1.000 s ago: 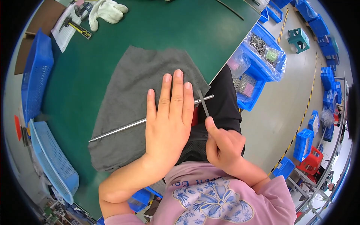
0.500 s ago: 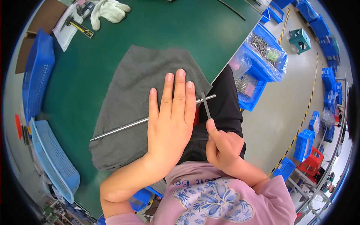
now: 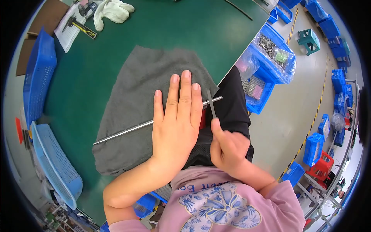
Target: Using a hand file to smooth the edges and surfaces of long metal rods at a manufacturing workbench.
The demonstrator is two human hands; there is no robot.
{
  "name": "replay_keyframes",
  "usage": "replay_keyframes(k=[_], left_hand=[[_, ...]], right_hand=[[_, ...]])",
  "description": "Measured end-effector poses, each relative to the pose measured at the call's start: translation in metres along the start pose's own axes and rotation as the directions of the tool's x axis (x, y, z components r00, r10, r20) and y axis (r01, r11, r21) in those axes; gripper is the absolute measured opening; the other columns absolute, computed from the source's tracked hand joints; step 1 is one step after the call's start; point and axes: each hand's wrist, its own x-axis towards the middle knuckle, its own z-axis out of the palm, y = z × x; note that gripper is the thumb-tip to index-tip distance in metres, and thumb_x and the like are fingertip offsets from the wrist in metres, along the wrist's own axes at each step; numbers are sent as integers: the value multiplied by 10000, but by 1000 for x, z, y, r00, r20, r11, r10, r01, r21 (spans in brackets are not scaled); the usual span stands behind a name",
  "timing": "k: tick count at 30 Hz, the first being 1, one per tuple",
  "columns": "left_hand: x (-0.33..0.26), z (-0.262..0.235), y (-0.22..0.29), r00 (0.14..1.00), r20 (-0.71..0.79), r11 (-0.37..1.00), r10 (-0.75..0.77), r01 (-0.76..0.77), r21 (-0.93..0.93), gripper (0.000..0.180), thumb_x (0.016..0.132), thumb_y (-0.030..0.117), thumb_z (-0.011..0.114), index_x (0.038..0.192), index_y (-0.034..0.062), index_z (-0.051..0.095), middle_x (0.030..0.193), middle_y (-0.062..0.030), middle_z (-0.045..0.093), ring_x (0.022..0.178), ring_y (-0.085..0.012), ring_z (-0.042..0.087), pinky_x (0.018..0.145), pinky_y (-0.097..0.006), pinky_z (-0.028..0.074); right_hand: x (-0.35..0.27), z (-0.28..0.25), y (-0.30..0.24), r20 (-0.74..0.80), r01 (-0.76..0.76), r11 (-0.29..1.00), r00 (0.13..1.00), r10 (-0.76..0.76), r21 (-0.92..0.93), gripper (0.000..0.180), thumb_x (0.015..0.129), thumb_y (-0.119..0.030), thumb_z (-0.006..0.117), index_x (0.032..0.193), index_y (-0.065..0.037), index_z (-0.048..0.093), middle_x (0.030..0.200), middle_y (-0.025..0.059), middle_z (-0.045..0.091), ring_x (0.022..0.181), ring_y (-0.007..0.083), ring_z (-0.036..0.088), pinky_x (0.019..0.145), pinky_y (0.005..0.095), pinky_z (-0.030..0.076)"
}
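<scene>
A shiny metal rod (image 3: 125,132) lies slantwise on a grey cloth (image 3: 133,83), its right end jutting past the table edge over my lap. My left hand (image 3: 176,129) rests flat across the rod, fingers stretched and apart, covering its middle. In my right hand (image 3: 231,150), closed with the thumb along the top, is a thin flat grey file (image 3: 211,105). The file crosses the rod near its right end, where a narrow groove or step shows. Its grip end is hidden inside my fist.
Under the cloth is a green table (image 3: 162,23). A white glove (image 3: 113,14), a caliper (image 3: 82,28) and papers lie at the far left. Blue baskets (image 3: 38,77) line the left side. Right of the table stand blue bins (image 3: 259,110) of metal parts and a green stool (image 3: 308,41).
My right hand has shifted slightly left and up toward the rod, and the file has slid forward across it. The left hand and the rod stay where they were.
</scene>
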Motion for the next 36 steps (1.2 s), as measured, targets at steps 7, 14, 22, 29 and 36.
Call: replay_keyframes(k=[7,14,22,29,36], left_hand=[[0,0,-2,1000,-7,1000,5,-5,-6,518,866,164,523,1343,2,400,1474,-186,335,1341,-333,373,1029,-523,365],[-3,-2,-2,1000,7,1000,11,-11,6,528,869,164,524,1353,3,389,1481,-187,325,1346,-333,367,1032,-526,359],[-1,-1,-3,1000,1,1000,20,-20,-5,540,855,155,541,1348,-3,390,1473,-189,335,1337,-337,378,1021,-528,375],[-2,-4,-3,1000,-9,1000,17,-17,1,539,856,152,538,1348,-9,390,1472,-192,337,1337,-342,376,1024,-525,373],[-1,-3,-2,1000,-4,1000,20,-20,16,525,857,161,538,1338,-2,403,1467,-190,344,1335,-344,377,1018,-523,379]], right_hand=[[8,17,10,-79,56,998,995,-55,14,448,609,45,602,1049,23,679,517,8,379,383,145,386,381,275,305],[11,27,17,-125,153,985,982,-143,74,432,674,101,614,1106,93,616,519,32,431,380,166,386,393,282,298],[5,30,28,-122,204,979,972,-200,17,417,649,65,648,1066,53,652,530,10,420,397,142,396,399,267,314],[21,27,26,-127,231,972,966,-223,52,400,658,99,646,1057,73,645,518,26,425,387,155,394,398,272,304],[33,26,27,-124,192,979,975,-184,62,443,610,52,625,1050,29,679,509,-5,395,379,136,376,387,273,318]])
